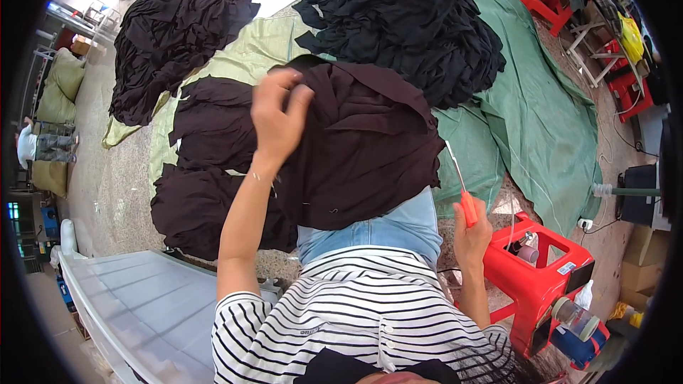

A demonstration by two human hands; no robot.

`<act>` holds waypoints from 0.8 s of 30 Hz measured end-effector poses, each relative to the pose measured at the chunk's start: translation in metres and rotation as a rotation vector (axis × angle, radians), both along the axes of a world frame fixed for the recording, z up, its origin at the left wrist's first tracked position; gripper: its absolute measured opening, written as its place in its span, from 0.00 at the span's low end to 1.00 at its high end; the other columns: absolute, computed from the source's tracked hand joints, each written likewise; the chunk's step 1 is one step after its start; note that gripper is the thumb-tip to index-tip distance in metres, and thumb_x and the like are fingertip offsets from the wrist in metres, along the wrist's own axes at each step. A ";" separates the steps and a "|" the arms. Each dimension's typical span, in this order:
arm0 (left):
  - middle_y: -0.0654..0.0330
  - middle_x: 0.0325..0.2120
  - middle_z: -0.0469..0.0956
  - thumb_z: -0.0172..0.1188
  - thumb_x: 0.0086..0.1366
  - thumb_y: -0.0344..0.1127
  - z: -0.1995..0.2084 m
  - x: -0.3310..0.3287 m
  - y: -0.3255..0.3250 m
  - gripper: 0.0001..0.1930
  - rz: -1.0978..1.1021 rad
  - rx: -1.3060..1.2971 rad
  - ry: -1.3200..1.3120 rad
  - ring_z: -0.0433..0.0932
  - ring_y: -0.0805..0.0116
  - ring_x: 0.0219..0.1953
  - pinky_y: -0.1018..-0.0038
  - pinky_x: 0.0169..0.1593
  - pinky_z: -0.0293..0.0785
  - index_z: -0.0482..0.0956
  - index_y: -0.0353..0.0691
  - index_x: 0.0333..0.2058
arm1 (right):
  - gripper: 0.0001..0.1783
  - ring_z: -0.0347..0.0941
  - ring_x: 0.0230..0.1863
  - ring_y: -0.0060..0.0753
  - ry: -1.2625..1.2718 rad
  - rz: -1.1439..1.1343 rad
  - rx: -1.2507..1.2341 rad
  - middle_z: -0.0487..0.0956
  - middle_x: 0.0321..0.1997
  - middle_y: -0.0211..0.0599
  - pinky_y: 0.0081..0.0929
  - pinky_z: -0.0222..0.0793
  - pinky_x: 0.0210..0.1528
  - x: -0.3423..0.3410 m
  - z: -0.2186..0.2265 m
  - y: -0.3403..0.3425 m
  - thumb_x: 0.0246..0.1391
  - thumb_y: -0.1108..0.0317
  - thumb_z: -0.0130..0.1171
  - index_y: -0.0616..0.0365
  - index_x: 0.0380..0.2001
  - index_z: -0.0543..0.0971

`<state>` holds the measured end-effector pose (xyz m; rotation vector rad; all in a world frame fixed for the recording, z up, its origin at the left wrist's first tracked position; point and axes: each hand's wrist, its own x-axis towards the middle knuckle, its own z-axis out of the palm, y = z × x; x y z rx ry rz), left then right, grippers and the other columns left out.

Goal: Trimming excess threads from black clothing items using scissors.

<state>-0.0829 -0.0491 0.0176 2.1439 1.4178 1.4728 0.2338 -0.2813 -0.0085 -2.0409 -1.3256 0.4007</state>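
Note:
Dark brown cloth (363, 149) lies gathered across my lap, over light blue jeans (377, 238). Over its left part is my left hand (279, 110), fingers bent and apart, with no cloth visibly gripped. To the right of the cloth, my right hand (471, 233) is closed round the orange handle of a slim tool (467, 206). Its thin metal shaft points up and away toward the cloth's right edge, apart from it. I cannot make out the exact kind of its tip.
Brown cloth heaps (178, 35) lie at the far left, with smaller stacks (206, 206) nearer. A black heap (405, 21) sits ahead on green sheeting (526, 99). Close by on the right stands a red stool (541, 242) with a glass jar (575, 318); a white panel (149, 306) is at left.

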 end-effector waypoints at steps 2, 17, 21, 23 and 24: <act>0.56 0.38 0.81 0.71 0.55 0.29 0.015 0.016 -0.028 0.16 -0.313 0.008 0.258 0.80 0.56 0.42 0.68 0.46 0.76 0.81 0.38 0.43 | 0.15 0.80 0.34 0.53 0.020 0.026 -0.019 0.81 0.34 0.48 0.39 0.74 0.35 -0.007 0.003 0.005 0.58 0.63 0.66 0.57 0.44 0.77; 0.74 0.21 0.72 0.58 0.67 0.30 0.011 0.010 0.006 0.07 -0.460 -1.322 -0.354 0.64 0.85 0.24 0.82 0.31 0.60 0.79 0.38 0.28 | 0.17 0.79 0.28 0.49 0.022 0.414 0.121 0.80 0.30 0.42 0.37 0.73 0.27 -0.079 0.041 0.018 0.51 0.61 0.72 0.57 0.38 0.76; 0.75 0.22 0.69 0.57 0.68 0.31 0.008 0.006 0.007 0.07 -0.383 -1.369 -0.389 0.63 0.85 0.26 0.82 0.34 0.59 0.76 0.41 0.28 | 0.17 0.79 0.27 0.50 0.004 0.457 0.032 0.81 0.30 0.42 0.37 0.72 0.25 -0.078 0.048 0.018 0.52 0.60 0.72 0.56 0.37 0.76; 0.74 0.23 0.69 0.57 0.68 0.32 0.003 0.007 0.005 0.08 -0.456 -1.265 -0.417 0.63 0.84 0.26 0.81 0.32 0.59 0.75 0.42 0.27 | 0.17 0.79 0.27 0.51 0.013 0.454 0.028 0.81 0.30 0.42 0.38 0.72 0.25 -0.077 0.046 0.017 0.52 0.59 0.71 0.56 0.37 0.76; 0.74 0.23 0.69 0.57 0.68 0.32 -0.002 0.007 0.005 0.08 -0.456 -1.264 -0.413 0.63 0.84 0.26 0.81 0.32 0.59 0.75 0.42 0.27 | 0.17 0.79 0.27 0.51 0.022 0.451 0.026 0.81 0.30 0.42 0.38 0.72 0.25 -0.078 0.044 0.016 0.53 0.59 0.71 0.56 0.37 0.76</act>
